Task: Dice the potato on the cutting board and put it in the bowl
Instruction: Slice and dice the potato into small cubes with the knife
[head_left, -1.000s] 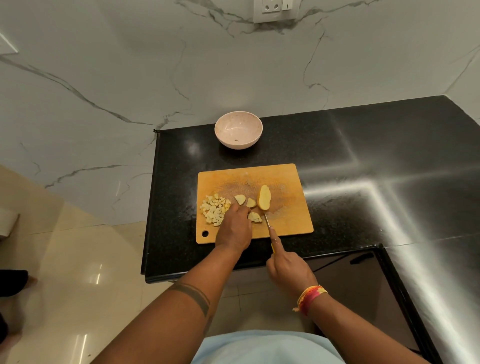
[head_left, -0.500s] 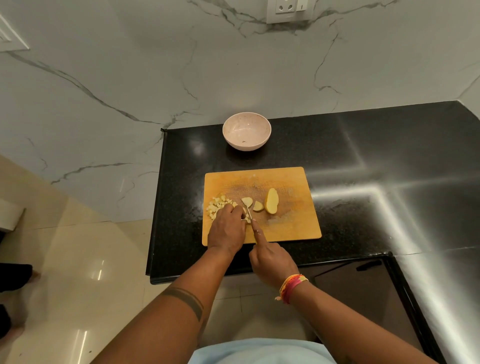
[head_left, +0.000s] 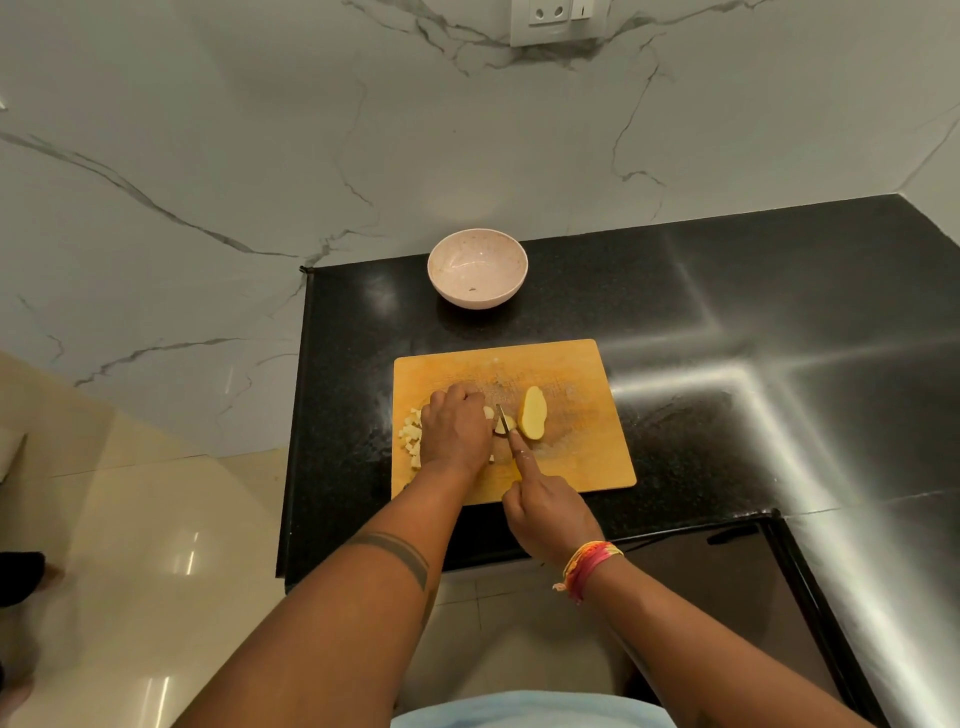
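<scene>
- A single head-worn view, set high above the hands and looking forward and steeply down.
- It faces the marble wall (head_left: 311, 156) across the black counter (head_left: 727, 312).
- The left hand (head_left: 457, 431) and right hand (head_left: 550, 514) sit near the frame's centre; both forearms run back from them to the bottom edge.
- The wide angle takes in the bowl (head_left: 477, 268) beyond the hands and the floor (head_left: 130, 519) off to their left.
- There is no second view.

A home kitchen.
A polished black granite surface (head_left: 727, 322) meets a white marble-veined wall (head_left: 260, 156) with a socket and switch plate (head_left: 558, 21); a wooden cutting board (head_left: 571, 374) and pink bowl (head_left: 478, 267) sit there above glossy cream floor tiles (head_left: 130, 545).
</scene>
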